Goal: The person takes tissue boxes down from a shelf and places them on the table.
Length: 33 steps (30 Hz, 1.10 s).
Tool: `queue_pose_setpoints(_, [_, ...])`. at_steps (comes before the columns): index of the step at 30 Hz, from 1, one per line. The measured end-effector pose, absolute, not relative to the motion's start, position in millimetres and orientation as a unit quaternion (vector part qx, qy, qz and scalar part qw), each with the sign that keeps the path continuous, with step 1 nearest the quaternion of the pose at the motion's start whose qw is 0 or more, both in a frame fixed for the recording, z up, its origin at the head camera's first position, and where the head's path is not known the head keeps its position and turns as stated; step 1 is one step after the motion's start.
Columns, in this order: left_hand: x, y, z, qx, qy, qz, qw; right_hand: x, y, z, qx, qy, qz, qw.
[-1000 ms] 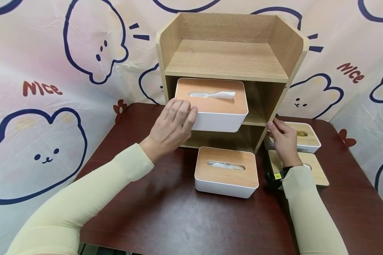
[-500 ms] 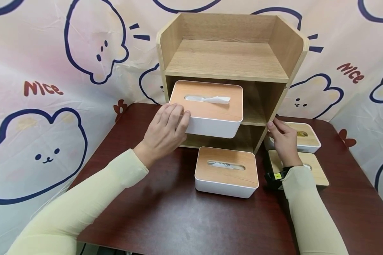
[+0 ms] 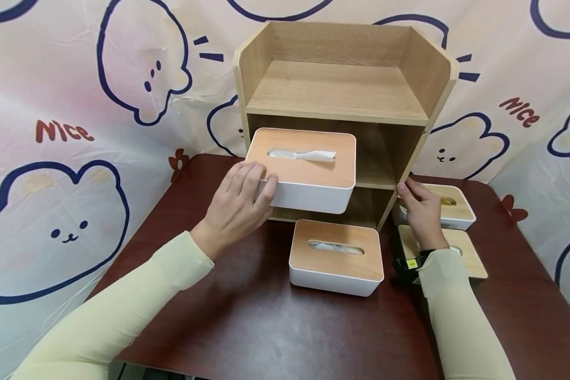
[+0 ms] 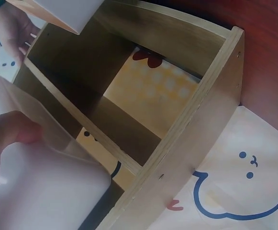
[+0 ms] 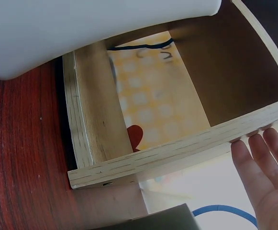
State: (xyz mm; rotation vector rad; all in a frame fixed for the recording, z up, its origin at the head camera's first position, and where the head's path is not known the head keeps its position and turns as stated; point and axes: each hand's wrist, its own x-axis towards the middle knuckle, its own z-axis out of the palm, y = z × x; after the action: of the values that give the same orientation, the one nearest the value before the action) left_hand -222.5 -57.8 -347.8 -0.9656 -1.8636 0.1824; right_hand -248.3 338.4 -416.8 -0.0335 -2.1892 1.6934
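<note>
My left hand (image 3: 235,206) grips the left front corner of a tissue box (image 3: 304,171) with a white body and wood-look lid. A tissue pokes out of its slot. The box is held in the air before the middle compartment of a wooden shelf (image 3: 342,87). In the left wrist view my thumb (image 4: 16,127) lies against the white box wall. With thumb on the front edge and fingers (image 5: 249,153) against the outer face, my right hand (image 3: 423,216) holds the shelf's right side panel. A second tissue box (image 3: 337,248) stands on the table below the held one.
Right of the shelf, two more tissue boxes stand on the dark red table (image 3: 266,338): a rear one (image 3: 461,208) and a front one (image 3: 472,261), partly behind my right wrist. A printed cloth (image 3: 76,195) hangs around the table.
My left hand and the held tissue box have moved toward me, down and slightly left, out from the middle compartment. My right hand stays on the side panel.
</note>
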Motion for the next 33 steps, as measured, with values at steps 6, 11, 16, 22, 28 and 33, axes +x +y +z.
queue_pose_setpoints(6, [-217, -61, -350, -0.398, -0.768, 0.069, 0.497, -248, 339, -418, -0.008, -0.779, 0.598, 0.188])
queue_pose_setpoints(11, [-215, -65, -353, -0.398, -0.765, 0.062, 0.503, -247, 339, -418, -0.007, -0.778, 0.598, 0.192])
queue_pose_setpoints(16, [-211, -70, -355, -0.399, -0.766, 0.06, 0.5, -247, 338, -418, -0.006, -0.774, 0.603, 0.195])
queue_pose_setpoints(22, [-205, -75, -359, -0.397, -0.77, 0.054, 0.496, -247, 338, -417, -0.009, -0.77, 0.607, 0.194])
queue_pose_setpoints(28, [-203, -80, -363, -0.395, -0.767, 0.043, 0.503, -248, 338, -417, -0.009, -0.772, 0.604, 0.196])
queue_pose_setpoints(33, [-201, -84, -366, -0.391, -0.763, 0.03, 0.514, -248, 338, -418, -0.006, -0.772, 0.604, 0.197])
